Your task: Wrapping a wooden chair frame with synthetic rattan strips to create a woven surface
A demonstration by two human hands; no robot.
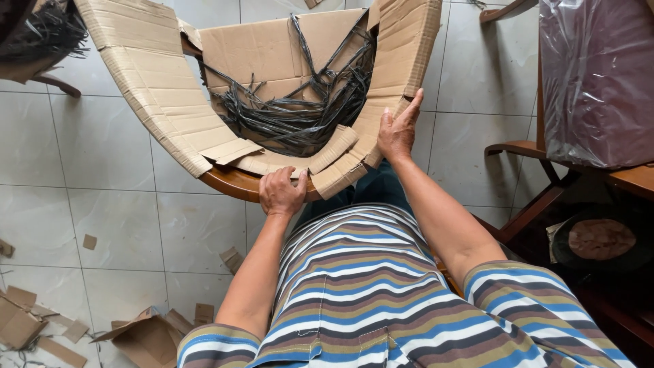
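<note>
The left hand (281,192) clenches the curved wooden rim (231,182) and the cardboard wrapping (163,102) over it. The right hand (397,131) lies flat, released, on the cardboard's side. Beyond both hands lie black straps (300,112).

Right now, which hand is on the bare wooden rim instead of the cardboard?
The left hand grips the bare wooden rim; the right hand lies flat on the cardboard wrap.

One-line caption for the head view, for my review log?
Left hand grips a curved wooden rim wrapped in corrugated cardboard; right hand presses the cardboard's other side, black straps heaped between.
</note>
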